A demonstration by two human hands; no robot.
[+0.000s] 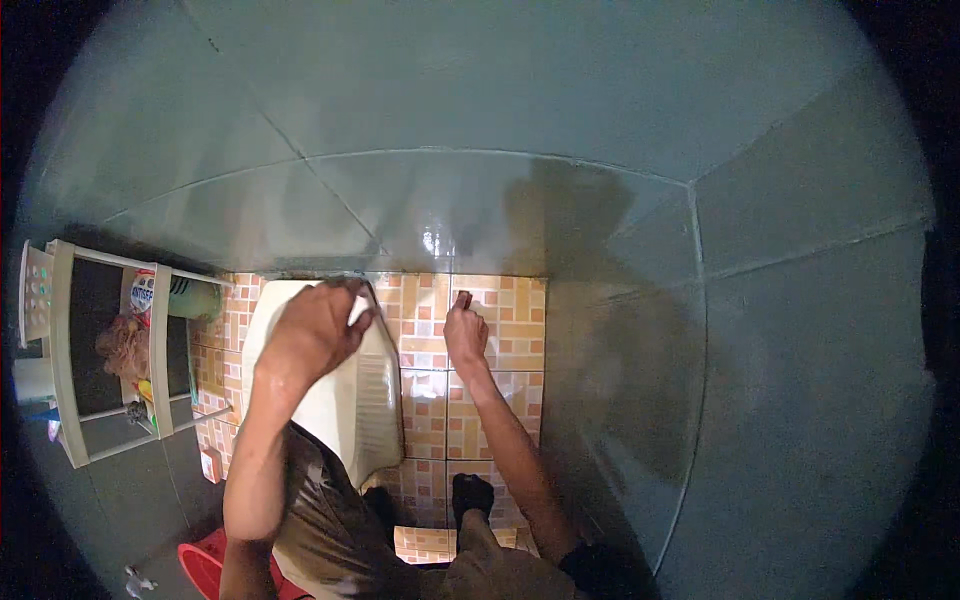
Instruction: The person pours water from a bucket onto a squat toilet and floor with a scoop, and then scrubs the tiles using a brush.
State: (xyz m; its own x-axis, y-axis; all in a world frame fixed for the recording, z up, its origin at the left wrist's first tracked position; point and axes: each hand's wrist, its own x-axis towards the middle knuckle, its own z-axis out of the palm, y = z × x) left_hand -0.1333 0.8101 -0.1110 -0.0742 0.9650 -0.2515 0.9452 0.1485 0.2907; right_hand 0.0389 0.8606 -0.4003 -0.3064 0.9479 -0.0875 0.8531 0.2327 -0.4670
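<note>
My left hand [315,325] hangs over the far part of a pale cream squat toilet [335,400], its wrist bent. The fingers curl forward and the thumb stands apart from them; nothing shows between them. To the right, above the tiled floor [420,420], is my right hand [466,335]. Its fingers are folded into a closed grip, with a dark reddish tip poking out at the far end. Whether that tip is a finger or a small held thing cannot be told. Neither hand visibly touches the toilet.
A white shelf rack [65,350] stands on the left, holding a green container [195,298], a brownish mesh bundle [125,345] and a white basket [37,295]. A red basin [205,565] sits at the lower left. Grey-green walls [620,400] close in ahead and right. My dark-covered foot [472,495] rests on the tiles.
</note>
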